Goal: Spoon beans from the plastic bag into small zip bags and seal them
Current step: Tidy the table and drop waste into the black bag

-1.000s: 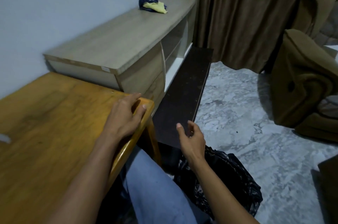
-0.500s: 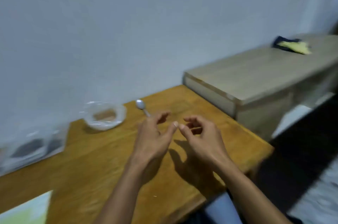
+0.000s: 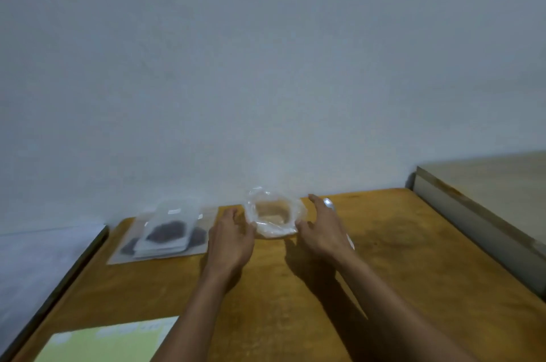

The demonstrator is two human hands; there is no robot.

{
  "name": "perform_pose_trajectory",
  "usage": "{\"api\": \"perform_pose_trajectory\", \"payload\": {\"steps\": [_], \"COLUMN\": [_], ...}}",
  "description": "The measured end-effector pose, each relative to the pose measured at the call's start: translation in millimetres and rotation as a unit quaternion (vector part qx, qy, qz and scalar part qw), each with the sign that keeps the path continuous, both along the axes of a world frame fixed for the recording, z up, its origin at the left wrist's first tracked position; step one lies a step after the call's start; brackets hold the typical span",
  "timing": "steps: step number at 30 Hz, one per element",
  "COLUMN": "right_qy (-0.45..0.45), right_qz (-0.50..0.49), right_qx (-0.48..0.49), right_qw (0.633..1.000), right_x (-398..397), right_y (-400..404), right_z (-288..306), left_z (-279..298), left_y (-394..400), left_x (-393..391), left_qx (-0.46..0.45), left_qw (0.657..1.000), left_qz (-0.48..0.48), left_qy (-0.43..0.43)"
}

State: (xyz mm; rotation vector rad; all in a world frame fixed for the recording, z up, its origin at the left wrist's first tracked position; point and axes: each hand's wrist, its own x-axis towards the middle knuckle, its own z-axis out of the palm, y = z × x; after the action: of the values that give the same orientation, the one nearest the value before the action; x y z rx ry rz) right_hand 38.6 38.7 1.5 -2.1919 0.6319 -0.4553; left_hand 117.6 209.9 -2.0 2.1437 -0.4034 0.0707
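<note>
While both hands reach to the far edge of the wooden table, the left hand and the right hand stand on the two sides of the clear plastic bag, fingers loosely spread and touching its rim, probably to steady its mouth. A spoon lies partly hidden behind the right hand, and the small zip bags, some with dark beans inside, lie flat just beside the left hand, near enough for filling.
</note>
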Motion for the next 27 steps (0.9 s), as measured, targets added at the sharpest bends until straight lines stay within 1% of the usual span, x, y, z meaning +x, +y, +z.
{"api": "perform_pose_trajectory", "payload": {"steps": [3, 5, 8, 12, 18, 20, 23, 27], "right_qy": [0.018, 0.021, -0.009, -0.044, -0.090, -0.110, -0.135, -0.180], "right_qz": [0.011, 0.014, -0.002, -0.053, -0.157, -0.212, -0.303, -0.435], "right_qx": [0.027, 0.042, 0.051, 0.038, 0.020, 0.001, -0.033, -0.043], "right_qw": [0.999, 0.999, 0.999, 0.997, 0.983, 0.971, 0.943, 0.881], "right_x": [20.2, 22.4, 7.3, -43.1, -143.1, -178.5, -233.9, -326.3], "right_y": [-6.2, -5.6, -1.7, 2.6, -5.4, -13.9, -30.8, -49.7], "right_z": [-2.3, -6.5, -11.6, -10.4, 2.4, 7.1, 12.4, 9.6], "left_z": [-2.3, -2.2, -6.6, -11.2, 5.6, 18.5, 35.8, 37.4], "left_y": [-8.3, -12.3, -10.2, -3.9, -31.3, -52.1, -87.1, -137.4], "left_x": [18.8, 20.9, 9.7, -25.3, -104.8, -132.7, -176.1, -248.8], "left_qx": [0.001, -0.028, -0.039, -0.037, -0.041, -0.025, -0.010, -0.001], "left_qw": [0.999, 0.997, 0.997, 0.998, 0.992, 0.988, 0.977, 0.942], "left_qz": [-0.014, -0.037, -0.035, -0.024, -0.113, -0.151, -0.210, -0.328], "left_qy": [0.041, 0.058, 0.058, 0.049, 0.050, 0.025, -0.029, -0.068]}}
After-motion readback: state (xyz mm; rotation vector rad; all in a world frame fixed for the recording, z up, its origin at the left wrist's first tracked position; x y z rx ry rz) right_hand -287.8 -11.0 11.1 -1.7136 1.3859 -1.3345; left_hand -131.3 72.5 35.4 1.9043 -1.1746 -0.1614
